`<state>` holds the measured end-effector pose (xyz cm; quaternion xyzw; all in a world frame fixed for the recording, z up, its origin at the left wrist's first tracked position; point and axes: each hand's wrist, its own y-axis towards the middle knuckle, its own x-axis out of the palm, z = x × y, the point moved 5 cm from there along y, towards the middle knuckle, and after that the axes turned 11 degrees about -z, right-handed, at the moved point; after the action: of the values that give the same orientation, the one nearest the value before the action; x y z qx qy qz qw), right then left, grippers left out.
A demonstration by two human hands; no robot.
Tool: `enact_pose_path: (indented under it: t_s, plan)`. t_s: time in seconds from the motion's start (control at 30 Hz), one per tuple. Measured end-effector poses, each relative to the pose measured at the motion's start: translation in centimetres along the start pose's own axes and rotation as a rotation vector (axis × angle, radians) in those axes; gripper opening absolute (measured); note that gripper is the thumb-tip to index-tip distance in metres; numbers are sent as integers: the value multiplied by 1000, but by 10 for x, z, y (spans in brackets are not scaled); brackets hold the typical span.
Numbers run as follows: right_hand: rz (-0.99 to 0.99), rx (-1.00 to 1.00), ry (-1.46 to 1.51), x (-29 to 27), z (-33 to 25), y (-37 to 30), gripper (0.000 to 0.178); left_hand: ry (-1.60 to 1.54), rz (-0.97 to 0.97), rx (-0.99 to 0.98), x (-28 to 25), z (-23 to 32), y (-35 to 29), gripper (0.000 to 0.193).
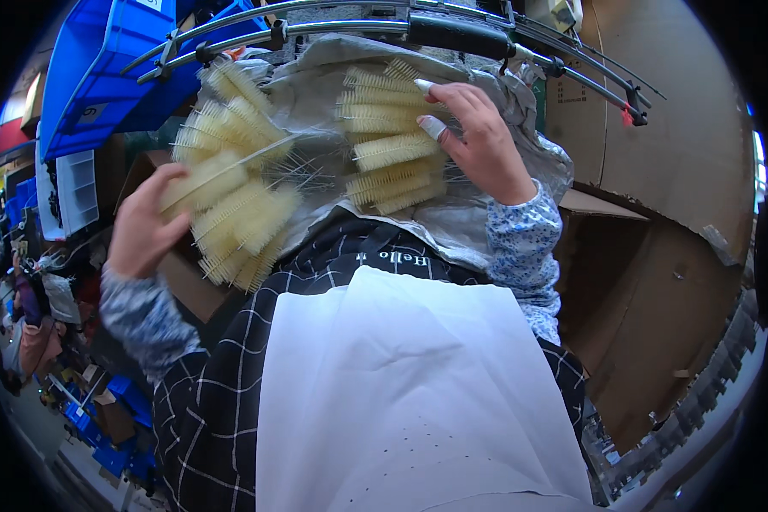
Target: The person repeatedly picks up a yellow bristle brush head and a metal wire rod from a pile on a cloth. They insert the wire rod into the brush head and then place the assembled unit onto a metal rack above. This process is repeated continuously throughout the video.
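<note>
Two piles of pale-yellow bristle brushes with thin wire stems lie on a grey cloth (328,85) in front of me. My left hand (145,224) grips one brush (206,182) at its bristle end, blurred by motion; its stem points up and right over the left pile (252,220). My right hand (486,145) reaches over the right pile (392,154), white wraps on the thumb and a fingertip. Thumb and forefinger are apart at the bristles, with nothing visibly held. The wire stems (303,171) of both piles meet in the middle.
A metal rail with a black sleeve (452,34) arches across the far side. Blue bins (102,77) stand far left, above a clear plastic tray (68,192). An open cardboard box (657,299) is on the right. Other people (38,341) are at far left.
</note>
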<state>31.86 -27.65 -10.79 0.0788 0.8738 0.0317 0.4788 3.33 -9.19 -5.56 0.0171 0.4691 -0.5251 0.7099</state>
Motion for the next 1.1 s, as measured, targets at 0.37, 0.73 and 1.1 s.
enact_pose_path:
  t_s: [0.37,0.73,1.1]
  plan:
    - [-961,15,407,24,-105,22,44,226,-39,543,32,115,6,43]
    - [265,251,-474,-44,78,80,24,330,-117,197,65,60,-7,53]
    - [78,539,-593,-26,133,127,28,619,-60,150,116,23,-6,50]
